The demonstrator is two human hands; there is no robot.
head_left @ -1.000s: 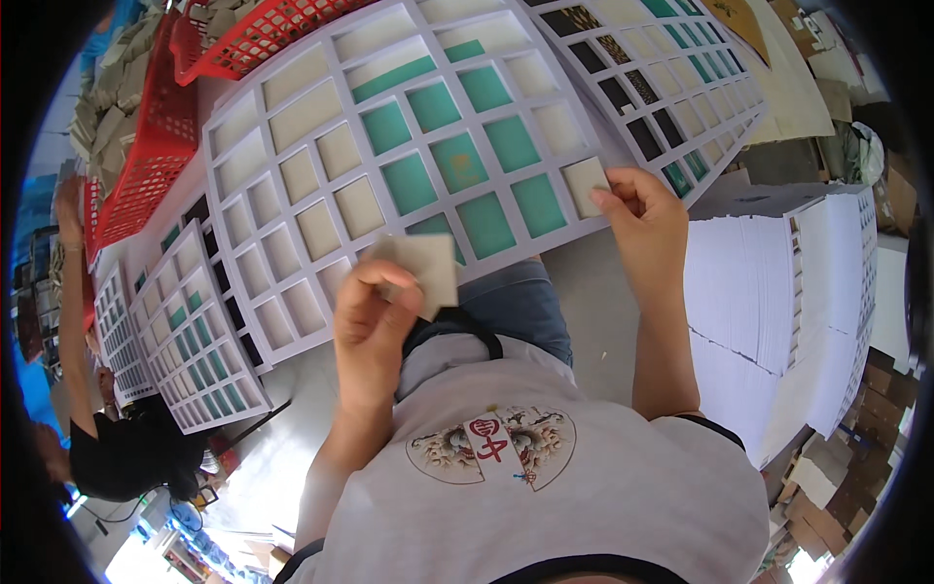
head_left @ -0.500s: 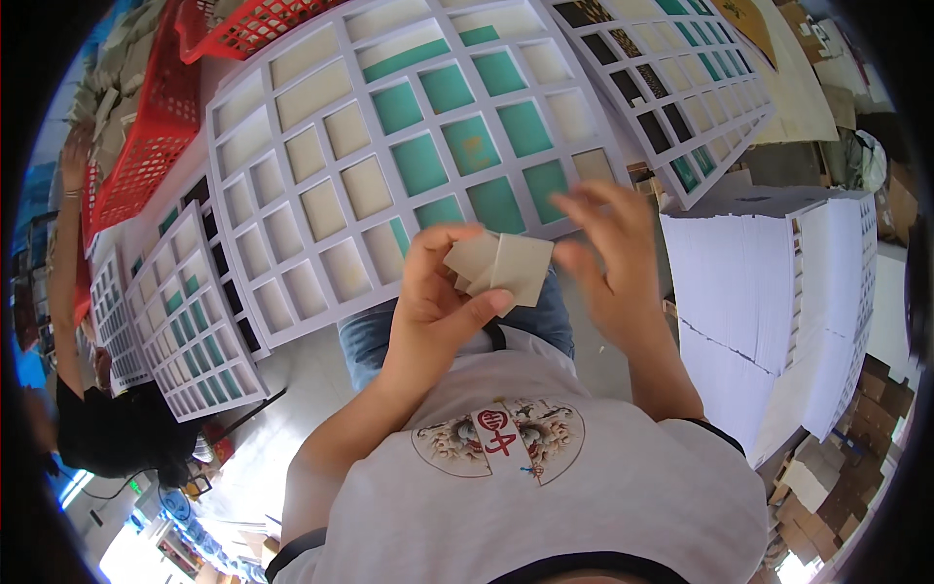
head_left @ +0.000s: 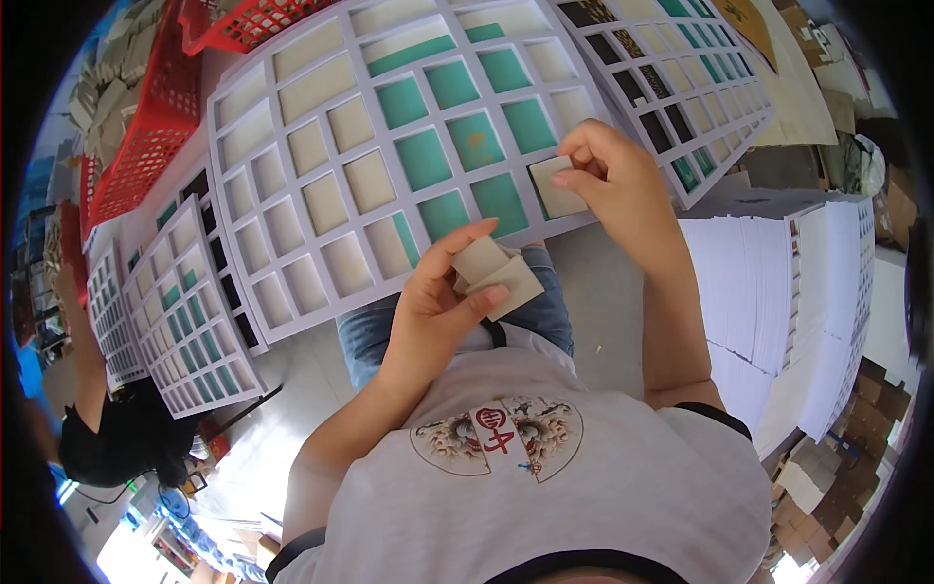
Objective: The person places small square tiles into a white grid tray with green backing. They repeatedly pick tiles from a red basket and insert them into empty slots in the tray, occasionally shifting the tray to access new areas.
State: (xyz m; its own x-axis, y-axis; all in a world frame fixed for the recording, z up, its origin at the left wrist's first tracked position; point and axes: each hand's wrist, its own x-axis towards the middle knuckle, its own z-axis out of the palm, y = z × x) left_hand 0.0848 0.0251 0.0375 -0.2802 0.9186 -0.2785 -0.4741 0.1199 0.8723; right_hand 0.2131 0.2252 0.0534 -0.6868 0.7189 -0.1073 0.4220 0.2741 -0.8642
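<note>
My left hand is closed around a small fanned stack of beige square card pieces, thumb on top, just off the near edge of a white grid frame. In my right hand a single beige square piece is pinched between thumb and fingers. That piece lies at a near-right compartment of the frame, covering most of it; whether it rests on the bottom I cannot tell. Several middle compartments show green bottoms, while many others have beige ones.
Red plastic baskets stand at the far left, one heaped with beige pieces. More grid frames lie right and left. White stacked frames stand to my right. Another person's arm reaches in at the left.
My right hand has moved away from the stack, forward to the near-right compartment, with one beige piece. My left hand has lowered slightly with the stack. The other person's arm has shifted downward.
</note>
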